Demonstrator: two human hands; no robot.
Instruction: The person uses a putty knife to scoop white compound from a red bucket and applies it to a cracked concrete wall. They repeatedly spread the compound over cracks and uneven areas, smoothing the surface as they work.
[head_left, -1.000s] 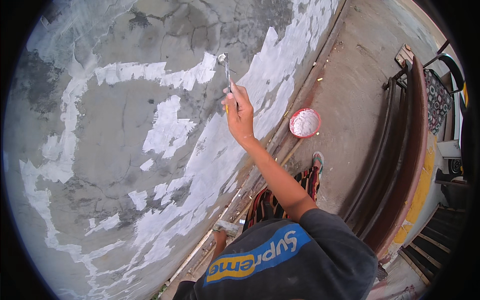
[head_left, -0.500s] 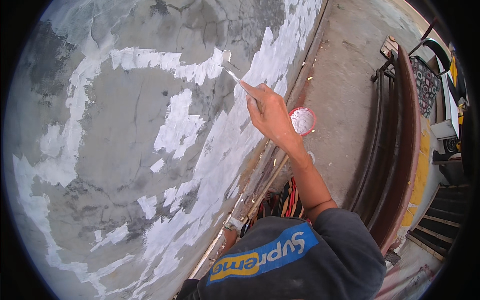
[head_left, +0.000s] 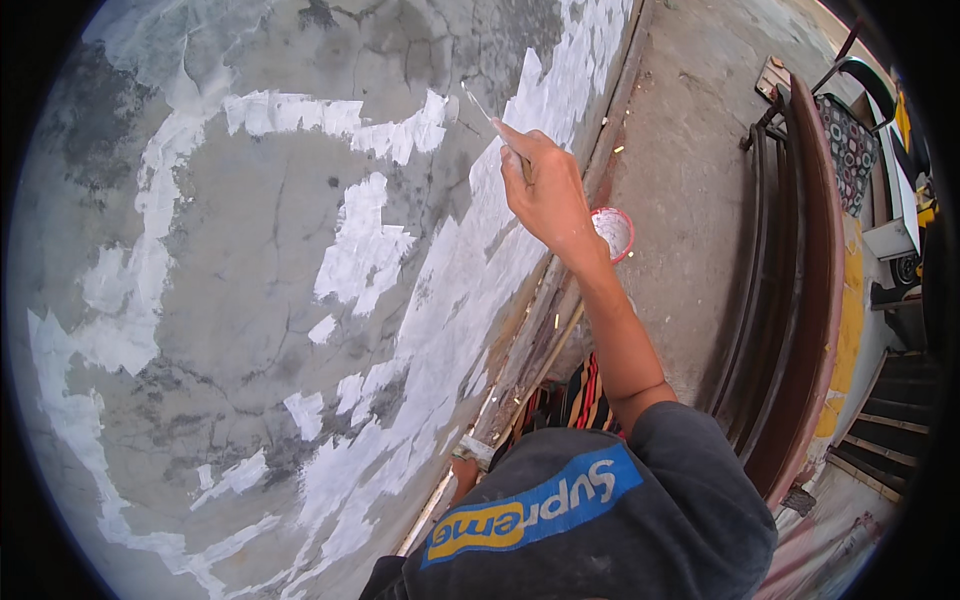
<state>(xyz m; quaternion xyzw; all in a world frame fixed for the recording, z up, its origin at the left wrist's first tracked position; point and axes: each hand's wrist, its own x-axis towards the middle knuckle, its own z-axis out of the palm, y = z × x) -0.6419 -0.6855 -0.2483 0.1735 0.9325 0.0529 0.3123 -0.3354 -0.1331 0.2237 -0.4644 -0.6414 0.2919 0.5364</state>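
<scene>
My right hand [head_left: 545, 190] is closed round a narrow putty knife [head_left: 480, 103], which it holds up in front of the wall. The blade shows nearly edge-on, just right of a white patch of putty [head_left: 415, 133] on the cracked grey wall [head_left: 240, 250]. Whether the blade touches the wall, I cannot tell. Low down beside the wall, my left hand [head_left: 465, 472] is partly hidden by my shirt. It grips a pale, flat, scraper-like tool [head_left: 478, 449]. Behind my right wrist, a red-rimmed tub of white putty [head_left: 614, 234] stands on the ground.
White putty streaks run across the wall, densest along its base. A long brown bench [head_left: 810, 290] stands on the concrete floor [head_left: 680, 200] to the right. Beyond it are a patterned chair seat [head_left: 845, 155] and a slatted wooden thing [head_left: 880, 430]. Small pale bits lie along the wall's foot.
My right hand has moved slightly up and to the right, and the putty knife has come away from the white patch's end. The tool at my left hand shows more fully.
</scene>
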